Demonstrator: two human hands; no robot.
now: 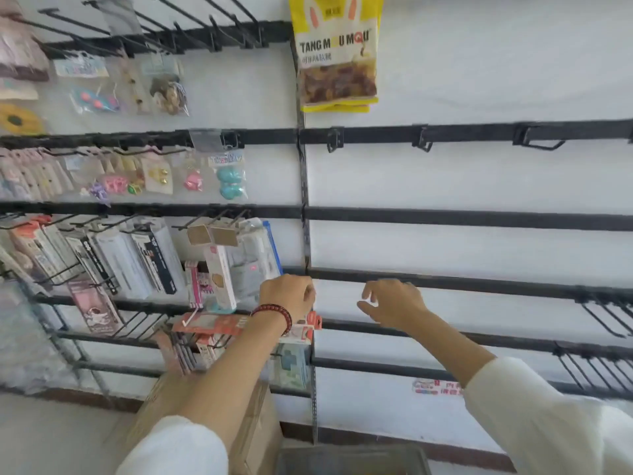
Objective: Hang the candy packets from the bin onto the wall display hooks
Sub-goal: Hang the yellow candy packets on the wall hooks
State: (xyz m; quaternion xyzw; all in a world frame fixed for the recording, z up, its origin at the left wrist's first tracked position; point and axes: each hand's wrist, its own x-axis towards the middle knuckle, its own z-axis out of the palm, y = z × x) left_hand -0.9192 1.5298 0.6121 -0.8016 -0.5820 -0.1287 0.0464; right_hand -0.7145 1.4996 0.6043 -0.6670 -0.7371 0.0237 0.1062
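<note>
1. The candy packets (pixel 337 53), yellow and printed "TANG MOU MOU", hung at the top of the wall display, just right of the black upright post (pixel 305 234). We counted one in front and the lower edge of at least one more behind it.
2. On the black rail (pixel 479 133) just below them we counted three hooks (pixel 423 141), well apart from one another.
3. Two denser clusters of hooks (pixel 604 317) stuck out from the lower rails at the far right.
4. Left of the post the rows were crowded with small toys in clear bags (pixel 229 180) above and boxed goods (pixel 137 258) below, reaching right up to the post.
5. Our left hand (pixel 287 296), with a red bead bracelet (pixel 274 315) at the wrist, was against the post where a rail met it. Its fingers curled away from us, so we could not tell whether it pinched anything.
6. Our right hand (pixel 394 303) hovered before the same rail, near the left hand but apart from it, fingers loosely spread and grasping nothing.
7. The grey bin (pixel 352 449) showed only partly at the bottom edge, and we could not make out its contents. One cardboard box (pixel 255 426) stood just to its left, under our left forearm.
</note>
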